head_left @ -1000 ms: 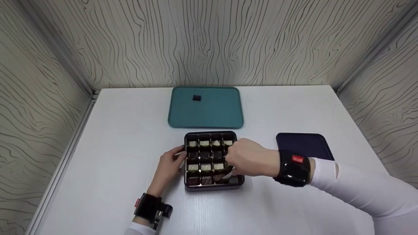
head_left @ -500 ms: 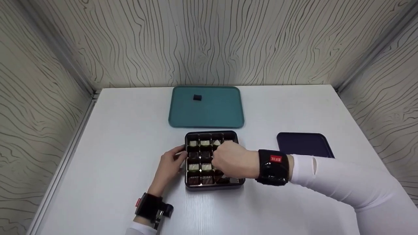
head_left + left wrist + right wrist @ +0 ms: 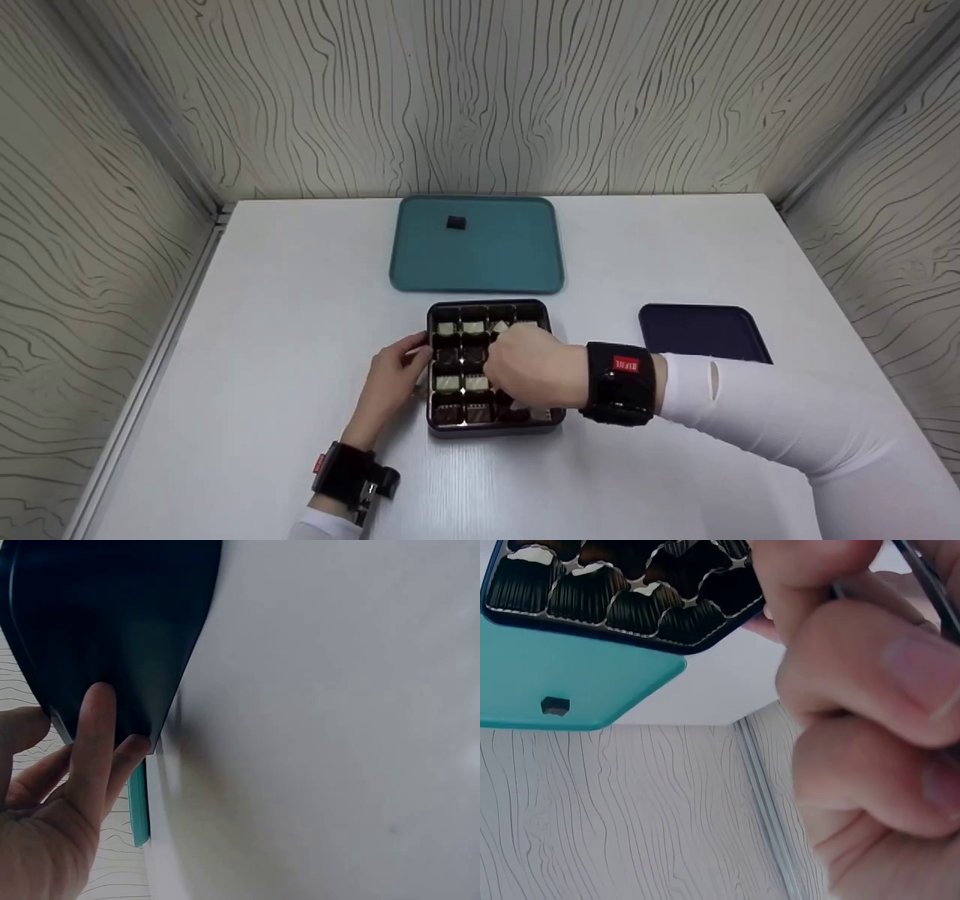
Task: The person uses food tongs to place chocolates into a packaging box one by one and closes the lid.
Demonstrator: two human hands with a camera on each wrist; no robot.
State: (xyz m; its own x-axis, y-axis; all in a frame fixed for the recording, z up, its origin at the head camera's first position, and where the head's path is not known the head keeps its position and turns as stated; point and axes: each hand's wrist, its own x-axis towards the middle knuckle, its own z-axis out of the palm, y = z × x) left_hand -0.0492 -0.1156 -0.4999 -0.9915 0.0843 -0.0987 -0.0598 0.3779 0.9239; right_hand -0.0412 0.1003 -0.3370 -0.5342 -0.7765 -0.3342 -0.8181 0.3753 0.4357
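Observation:
A dark box (image 3: 495, 431) with a divided tray of small chocolates stands in the middle of the table in the head view. My left hand (image 3: 391, 375) rests against its left side; the left wrist view shows extended fingers (image 3: 94, 742) touching the box wall. Over the box's right half is my right hand (image 3: 529, 367), covering several compartments. Its fingers (image 3: 855, 660) are curled around slim metal tongs (image 3: 930, 581), which show only in part at the top right of the right wrist view. The tips of the tongs are hidden. Cream-coloured chocolates (image 3: 474, 384) alternate with dark rows.
Behind the box lies a teal tray (image 3: 480, 262) with one dark chocolate piece (image 3: 456, 223) on it. A dark blue lid-like tray (image 3: 701, 330) lies to the right, partly behind the right sleeve. Wood-grain panels (image 3: 480, 97) enclose the white table (image 3: 285, 300).
My right hand has moved left over the box, mostly in the first half second, and now covers more compartments. My left hand stays at the box's left side.

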